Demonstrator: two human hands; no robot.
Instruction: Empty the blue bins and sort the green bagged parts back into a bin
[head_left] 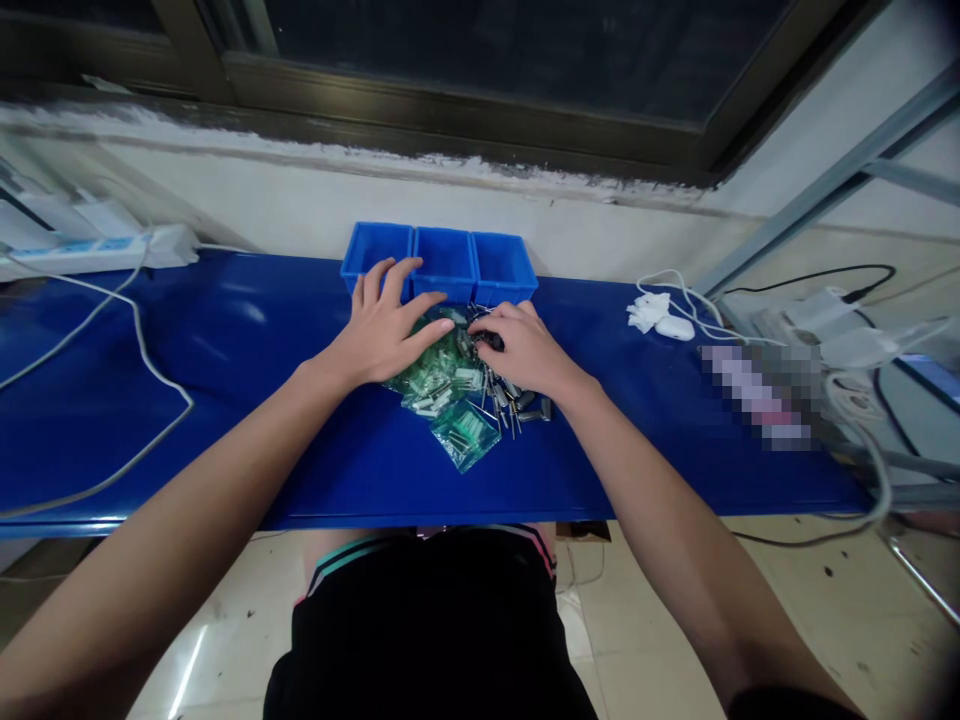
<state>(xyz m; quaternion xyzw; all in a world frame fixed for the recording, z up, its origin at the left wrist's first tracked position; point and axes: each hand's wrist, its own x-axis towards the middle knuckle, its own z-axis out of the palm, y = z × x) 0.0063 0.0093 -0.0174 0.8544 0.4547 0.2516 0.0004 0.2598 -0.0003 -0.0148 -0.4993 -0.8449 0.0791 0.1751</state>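
Observation:
My left hand (382, 325) is open, fingers spread, over the left side of a heap of small green-tinted clear plastic bags (435, 375). Pale, slim pieces show inside several bags. One such bag (465, 435) lies nearest me at the front of the heap. My right hand (525, 345) is curled at the heap's right side, with its fingers closed around a small dark part (491, 339) whose kind I cannot make out. Below that hand lie several loose metal parts with thin shafts (510, 400), partly covered by it.
Three joined blue bins (444, 265) stand behind the heap against the wall. On the blue table (300, 470), a white cable (161, 370) and power strip (150, 247) lie left. White tissue (647, 311), a white case (675, 328) and chargers (817, 310) sit right.

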